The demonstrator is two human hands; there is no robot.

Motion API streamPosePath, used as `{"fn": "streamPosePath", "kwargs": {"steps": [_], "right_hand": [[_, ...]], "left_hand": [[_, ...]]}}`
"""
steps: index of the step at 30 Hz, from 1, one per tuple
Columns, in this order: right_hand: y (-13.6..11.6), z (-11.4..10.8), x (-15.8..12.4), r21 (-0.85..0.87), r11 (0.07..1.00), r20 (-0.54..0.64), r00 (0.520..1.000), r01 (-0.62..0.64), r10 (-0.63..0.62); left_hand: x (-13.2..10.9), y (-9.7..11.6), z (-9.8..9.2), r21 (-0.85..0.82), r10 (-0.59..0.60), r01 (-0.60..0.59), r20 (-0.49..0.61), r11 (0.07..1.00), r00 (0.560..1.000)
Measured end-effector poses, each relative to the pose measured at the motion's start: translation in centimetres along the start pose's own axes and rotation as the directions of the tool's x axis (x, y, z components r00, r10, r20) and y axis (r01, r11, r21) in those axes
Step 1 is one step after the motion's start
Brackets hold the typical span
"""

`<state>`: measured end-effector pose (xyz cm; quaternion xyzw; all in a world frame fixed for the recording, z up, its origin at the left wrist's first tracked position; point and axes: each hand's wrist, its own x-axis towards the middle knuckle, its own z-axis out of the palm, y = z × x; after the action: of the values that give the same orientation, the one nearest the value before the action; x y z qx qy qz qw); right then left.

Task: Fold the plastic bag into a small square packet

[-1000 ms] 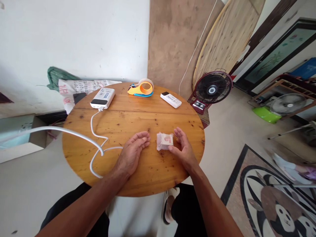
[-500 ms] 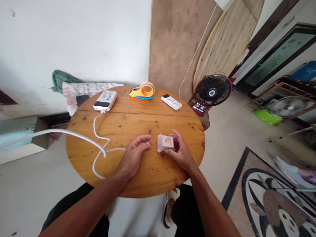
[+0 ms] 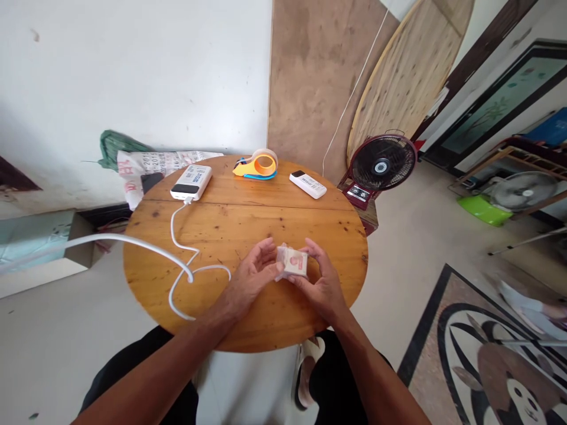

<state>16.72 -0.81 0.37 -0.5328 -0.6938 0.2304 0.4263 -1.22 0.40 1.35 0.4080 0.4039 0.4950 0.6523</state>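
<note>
A small pale box in clear plastic wrap [image 3: 295, 262], with a red printed figure on its top face, is between my hands near the front of the round wooden table. My right hand [image 3: 325, 282] grips its right end, thumb at the near edge and fingers at the far side. From the left, my left hand [image 3: 254, 274] closes on the crinkled plastic, its thumb against the wrap and its fingers curled behind. The box is slightly tilted; I cannot tell if it touches the tabletop [image 3: 252, 221].
A white power bank [image 3: 192, 182] with a white cable [image 3: 175, 230] stands at the table's back left. An orange tape dispenser [image 3: 256, 165] is at the back middle, a second white power bank [image 3: 309, 184] at the back right. A dark red fan [image 3: 381, 166] stands beyond the right edge.
My left hand has moved right and taken hold of the wrapped box's left end. The right hand has shifted the box slightly left and turned it a little.
</note>
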Motion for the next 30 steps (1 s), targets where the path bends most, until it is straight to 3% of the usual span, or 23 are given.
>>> {"fn": "streamPosePath", "kwargs": {"steps": [5, 9, 13, 18, 23, 30], "right_hand": [[-0.6, 0.5, -0.5, -0.059, 0.991, -0.018, 0.993, 0.118, -0.119], [-0.6, 0.4, -0.4, -0.102, 0.985, 0.008, 0.99, 0.143, -0.143], [-0.9, -0.5, -0.1, -0.118, 0.98, 0.093, 0.984, 0.16, -0.15], [-1.2, -1.7, 0.6, -0.169, 0.955, 0.02, 0.97, 0.242, -0.242], [-0.9, -1.9, 0.7, -0.37, 0.837, 0.055, 0.909, 0.403, -0.414], [-0.9, -1.4, 0.2, -0.528, 0.726, 0.079, 0.877, 0.44, -0.473]], "left_hand": [[-0.1, -0.1, -0.2, -0.074, -0.036, 0.046, 0.136, 0.996, 0.99], [0.0, -0.5, -0.5, -0.154, -0.065, 0.099, 0.21, 0.983, 0.976], [0.0, -0.5, -0.7, -0.109, -0.08, 0.098, 0.162, 0.989, 0.984], [0.0, -0.1, -0.2, 0.039, -0.062, 0.058, 0.09, 0.998, 0.994], [0.0, -0.4, 0.3, 0.14, -0.037, 0.023, 0.097, 0.99, 0.995], [0.0, -1.3, 0.4, 0.298, 0.049, -0.058, 0.037, 0.953, 0.998]]}}
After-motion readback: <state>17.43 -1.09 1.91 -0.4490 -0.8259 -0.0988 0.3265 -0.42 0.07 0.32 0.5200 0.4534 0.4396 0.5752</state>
